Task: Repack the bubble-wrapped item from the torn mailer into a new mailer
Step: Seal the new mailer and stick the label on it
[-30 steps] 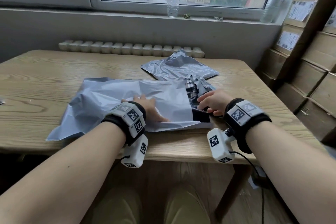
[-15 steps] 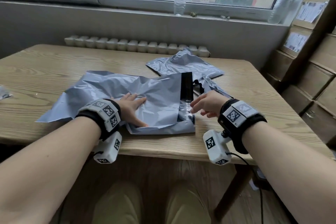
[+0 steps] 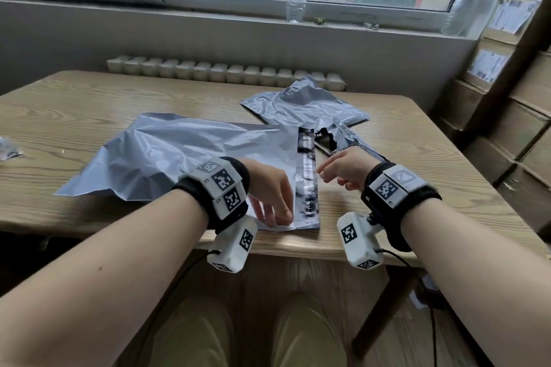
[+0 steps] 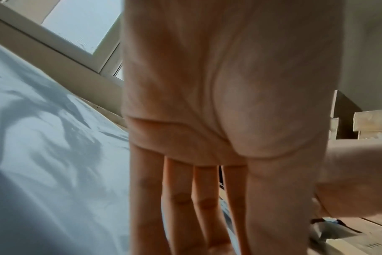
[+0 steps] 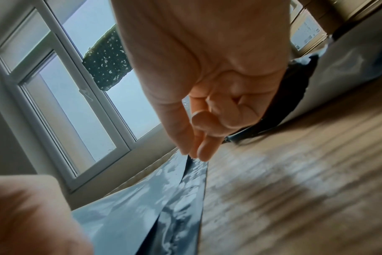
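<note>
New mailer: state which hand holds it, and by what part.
Neither grips it. The left hand presses straight fingers on the new mailer near its open end; the right hand hovers, holding nothing.

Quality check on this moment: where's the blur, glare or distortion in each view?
Head view: sharp, wide-angle bending of the table edges, daylight sheen on the new mailer. Left wrist view: left hand soft and backlit, filling the frame. Right wrist view: motion-smeared wood grain; right hand fairly crisp against bright window.
</note>
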